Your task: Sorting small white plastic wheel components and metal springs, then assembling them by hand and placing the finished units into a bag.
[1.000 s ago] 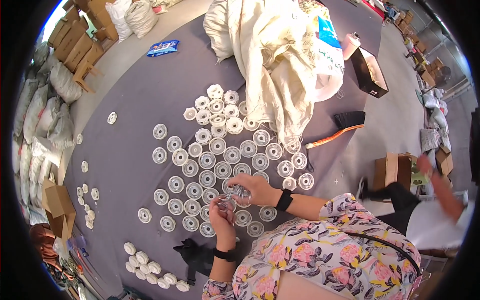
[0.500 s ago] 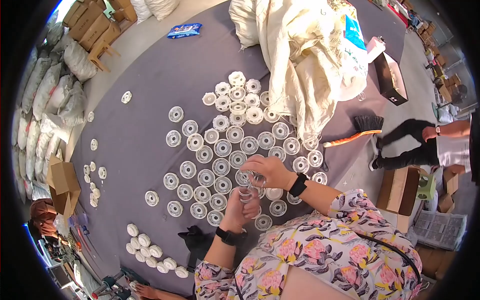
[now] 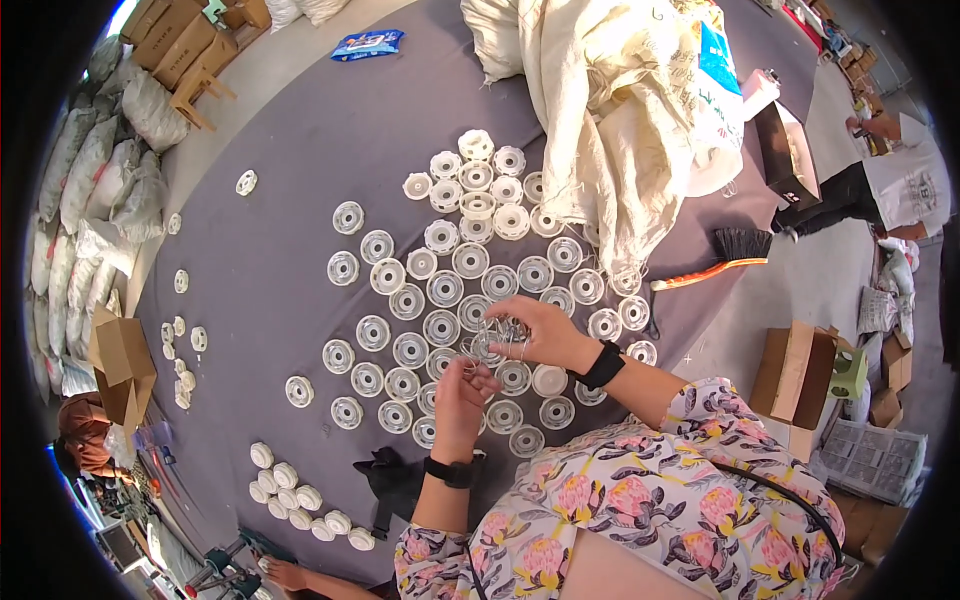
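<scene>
My right hand [image 3: 543, 334] is closed around a bunch of thin, shiny metal wire rings [image 3: 497, 338]. Close beside it, my left hand [image 3: 467, 402] has its fingers curled, their tips meeting the wire loops; what sits between them is too small to make out. Both hands are above many round white wheel-like pieces [image 3: 410, 351] with ringed centres, spread across a dark grey cloth-covered table [image 3: 290, 180]. Toward the back of this group are white pieces with scalloped rims [image 3: 511, 222]. The hands hide some pieces beneath them.
A large white woven sack [image 3: 610, 120] lies at the back right, with a black-bristled brush [image 3: 712, 272] beside it. Small white knobs [image 3: 285, 475] cluster front left. A blue packet [image 3: 367, 45] lies far back. Another person [image 3: 880, 190] stands right; someone's hand [image 3: 285, 574] shows lower left.
My left hand has moved slightly left and down, drawing away from the right and loosening its grip. The wire rings show more clearly in my right hand. The person at right has moved farther back.
</scene>
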Demonstrator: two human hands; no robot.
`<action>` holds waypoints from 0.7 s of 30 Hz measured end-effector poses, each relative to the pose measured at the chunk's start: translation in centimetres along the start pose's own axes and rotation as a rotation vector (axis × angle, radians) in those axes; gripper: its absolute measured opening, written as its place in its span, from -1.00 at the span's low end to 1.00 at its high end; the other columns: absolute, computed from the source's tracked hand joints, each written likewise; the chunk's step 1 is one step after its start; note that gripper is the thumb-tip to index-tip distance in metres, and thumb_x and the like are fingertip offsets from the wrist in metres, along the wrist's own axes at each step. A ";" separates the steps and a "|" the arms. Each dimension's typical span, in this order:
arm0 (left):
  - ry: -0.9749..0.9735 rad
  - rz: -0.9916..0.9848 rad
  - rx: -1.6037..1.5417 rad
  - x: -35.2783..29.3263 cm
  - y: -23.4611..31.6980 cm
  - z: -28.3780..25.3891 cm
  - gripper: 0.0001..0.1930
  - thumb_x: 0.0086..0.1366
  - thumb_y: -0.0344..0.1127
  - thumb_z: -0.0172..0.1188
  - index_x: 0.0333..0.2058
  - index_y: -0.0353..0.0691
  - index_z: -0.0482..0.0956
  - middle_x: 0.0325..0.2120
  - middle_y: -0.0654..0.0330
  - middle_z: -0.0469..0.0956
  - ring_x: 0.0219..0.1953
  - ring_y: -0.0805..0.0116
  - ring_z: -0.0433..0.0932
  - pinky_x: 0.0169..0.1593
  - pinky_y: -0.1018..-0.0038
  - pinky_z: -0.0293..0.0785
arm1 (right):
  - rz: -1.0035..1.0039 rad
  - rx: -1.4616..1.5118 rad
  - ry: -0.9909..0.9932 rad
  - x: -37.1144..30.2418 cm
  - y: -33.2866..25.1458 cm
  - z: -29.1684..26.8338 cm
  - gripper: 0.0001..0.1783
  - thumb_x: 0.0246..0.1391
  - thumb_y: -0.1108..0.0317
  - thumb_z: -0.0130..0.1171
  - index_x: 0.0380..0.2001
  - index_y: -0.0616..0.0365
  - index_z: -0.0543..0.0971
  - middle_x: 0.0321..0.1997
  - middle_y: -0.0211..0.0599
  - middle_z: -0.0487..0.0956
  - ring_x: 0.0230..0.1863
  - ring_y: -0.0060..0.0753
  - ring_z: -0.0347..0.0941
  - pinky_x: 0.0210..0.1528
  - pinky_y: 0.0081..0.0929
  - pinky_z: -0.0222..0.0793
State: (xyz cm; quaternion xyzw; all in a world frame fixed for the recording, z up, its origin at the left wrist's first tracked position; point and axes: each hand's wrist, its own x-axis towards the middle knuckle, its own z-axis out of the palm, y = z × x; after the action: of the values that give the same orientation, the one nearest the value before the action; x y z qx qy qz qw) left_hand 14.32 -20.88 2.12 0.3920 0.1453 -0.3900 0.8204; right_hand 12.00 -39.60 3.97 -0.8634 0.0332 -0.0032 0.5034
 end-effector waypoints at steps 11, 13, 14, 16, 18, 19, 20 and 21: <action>-0.294 -0.513 -0.373 0.0 -0.3 -0.4 -0.46 0.20 0.30 -0.15 -0.47 -0.13 0.31 -0.65 0.41 0.16 -0.66 0.55 0.18 -0.53 0.59 0.21 | -0.184 -0.082 0.122 0.4 0.1 -0.2 -0.52 -0.12 0.03 0.23 -0.11 -0.07 0.46 -0.15 -0.40 0.50 -0.28 -0.28 0.49 -0.32 -0.44 0.44; -0.277 -0.546 -0.391 0.2 -0.6 -0.7 -0.44 0.15 0.34 -0.11 -0.54 -0.11 0.26 -0.70 0.43 0.13 -0.72 0.59 0.13 -0.57 0.61 0.17 | -0.203 -0.084 0.129 0.5 0.4 0.1 -0.53 -0.13 0.05 0.23 -0.11 -0.08 0.46 -0.16 -0.40 0.50 -0.28 -0.28 0.49 -0.32 -0.44 0.44; -0.274 -0.545 -0.391 0.4 -0.8 -1.0 -0.44 0.15 0.34 -0.11 -0.54 -0.11 0.26 -0.70 0.43 0.13 -0.72 0.59 0.13 -0.57 0.61 0.17 | -0.225 -0.085 0.134 0.5 0.5 0.3 -0.54 -0.13 0.07 0.24 -0.12 -0.08 0.46 -0.16 -0.40 0.50 -0.28 -0.28 0.49 -0.32 -0.44 0.44; -0.275 -0.595 -0.475 0.7 -0.9 -1.5 -0.42 0.11 0.36 -0.08 -0.60 -0.10 0.22 -0.76 0.44 0.10 -0.78 0.61 0.07 -0.61 0.63 0.12 | -0.242 -0.093 0.123 0.6 0.4 0.2 -0.56 -0.13 0.09 0.24 -0.12 -0.09 0.46 -0.16 -0.39 0.50 -0.28 -0.28 0.49 -0.33 -0.44 0.44; -0.225 -0.603 -0.430 0.6 -0.6 -1.1 -0.41 0.11 0.37 -0.09 -0.62 -0.10 0.21 -0.78 0.44 0.09 -0.81 0.61 0.05 -0.64 0.64 0.10 | -0.260 -0.102 0.112 0.7 0.4 0.2 -0.57 -0.13 0.11 0.24 -0.13 -0.10 0.46 -0.16 -0.39 0.49 -0.29 -0.28 0.50 -0.33 -0.44 0.44; -0.179 -0.612 -0.382 0.7 -0.5 -0.9 -0.41 0.11 0.38 -0.10 -0.64 -0.09 0.20 -0.80 0.45 0.08 -0.83 0.61 0.03 -0.67 0.65 0.08 | -0.268 -0.124 0.108 0.8 0.5 0.1 -0.58 -0.13 0.12 0.24 -0.13 -0.11 0.46 -0.16 -0.40 0.49 -0.31 -0.29 0.50 -0.35 -0.44 0.44; -0.179 -0.612 -0.385 0.9 -0.6 -1.1 -0.41 0.11 0.38 -0.10 -0.64 -0.09 0.20 -0.80 0.45 0.08 -0.83 0.61 0.03 -0.67 0.65 0.08 | -0.277 -0.146 0.105 0.8 0.6 0.1 -0.59 -0.12 0.13 0.24 -0.14 -0.12 0.46 -0.17 -0.40 0.49 -0.34 -0.30 0.50 -0.37 -0.45 0.44; -0.205 -0.652 -0.382 1.2 -0.6 -1.6 -0.40 0.11 0.39 -0.13 -0.65 -0.09 0.20 -0.81 0.45 0.07 -0.84 0.61 0.02 -0.69 0.65 0.06 | -0.277 -0.146 0.103 0.9 0.5 -0.1 -0.59 -0.12 0.13 0.24 -0.14 -0.12 0.46 -0.17 -0.40 0.49 -0.34 -0.30 0.50 -0.37 -0.45 0.44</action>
State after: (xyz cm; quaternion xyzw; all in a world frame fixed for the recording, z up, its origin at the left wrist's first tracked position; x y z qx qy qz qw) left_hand 14.77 -20.58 0.10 0.1247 0.2495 -0.6331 0.7220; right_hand 12.90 -39.92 3.57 -0.8928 -0.0605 -0.1143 0.4315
